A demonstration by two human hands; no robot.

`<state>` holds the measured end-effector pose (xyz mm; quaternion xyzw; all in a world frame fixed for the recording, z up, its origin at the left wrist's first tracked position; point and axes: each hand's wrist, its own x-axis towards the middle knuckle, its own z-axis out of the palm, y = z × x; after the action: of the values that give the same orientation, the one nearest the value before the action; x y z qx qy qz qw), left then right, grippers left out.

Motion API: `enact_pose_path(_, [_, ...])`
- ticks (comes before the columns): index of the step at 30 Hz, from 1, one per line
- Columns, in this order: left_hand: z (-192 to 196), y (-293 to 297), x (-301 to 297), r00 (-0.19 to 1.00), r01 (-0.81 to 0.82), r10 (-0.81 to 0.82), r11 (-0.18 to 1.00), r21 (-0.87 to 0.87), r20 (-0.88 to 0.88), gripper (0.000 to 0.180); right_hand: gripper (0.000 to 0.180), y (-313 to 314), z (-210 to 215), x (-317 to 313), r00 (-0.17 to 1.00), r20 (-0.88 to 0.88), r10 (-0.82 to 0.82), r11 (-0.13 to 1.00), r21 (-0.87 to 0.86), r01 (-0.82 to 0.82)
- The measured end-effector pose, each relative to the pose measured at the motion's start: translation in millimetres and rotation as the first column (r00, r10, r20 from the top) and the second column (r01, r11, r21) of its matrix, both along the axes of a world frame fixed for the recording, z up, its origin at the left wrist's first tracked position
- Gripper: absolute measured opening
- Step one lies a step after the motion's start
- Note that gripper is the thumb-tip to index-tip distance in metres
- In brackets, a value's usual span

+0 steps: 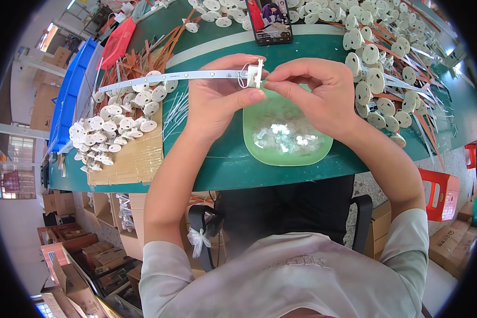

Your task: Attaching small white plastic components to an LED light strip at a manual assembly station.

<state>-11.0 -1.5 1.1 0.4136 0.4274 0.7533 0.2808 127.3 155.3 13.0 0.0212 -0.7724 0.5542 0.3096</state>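
Head view of assembly work at a green surface (pixel 302 164). The left hand (pixel 217 98) is closed in a pinch on the small white plastic end piece (pixel 257 73) of a long white flexible light strip (pixel 169 77), which runs away to the person's left above the surface; holding it raised appears to keep the joint level with the eyes. The right hand (pixel 318 93) is also closed, its fingertips (pixel 273 84) pressed against the same end piece from the other side, seemingly to steady or seat a thin wire. Directly beneath both hands sits a pale green plastic dish (pixel 259 146) of small clear parts, placed within easy reach. Heaps of white round discs (pixel 116 127) lie on cardboard to the left, and more are spread to the right. A smartphone (pixel 269 21) stands beyond. The wire and what the right fingertips grip are too small to make out; the strip's far end is lost among the discs.
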Motion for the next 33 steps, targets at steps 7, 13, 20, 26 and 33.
enact_pose_path(7, [-0.3,-0.7,0.9,1.000,0.023,-0.023,0.999,0.024,0.020,0.052,0.009,-2.4,-0.7,0.1,0.995,-0.093,-0.032,0.994,0.099,0.042])
enact_pose_path(13, [0.6,1.3,6.2,1.000,0.000,-0.001,0.999,0.046,0.023,0.048,0.012,1.9,-3.9,-2.6,0.954,-0.299,-0.039,0.918,0.366,0.152])
enact_pose_path(20, [8.5,-2.0,8.6,0.992,-0.103,0.109,0.991,-0.086,0.065,0.046,0.017,4.0,-6.9,-4.5,0.943,-0.332,0.016,0.872,0.466,0.149])
enact_pose_path(26, [5.5,-7.1,2.3,0.995,0.029,-0.026,0.999,-0.026,0.094,0.047,0.021,8.3,7.6,-1.9,0.961,-0.252,0.118,0.892,0.451,0.009])
enact_pose_path(33, [4.9,-2.0,19.1,0.929,0.108,-0.129,0.991,0.078,0.347,0.050,0.015,-1.7,-1.2,-2.7,0.892,-0.453,-0.009,0.807,0.523,0.274])
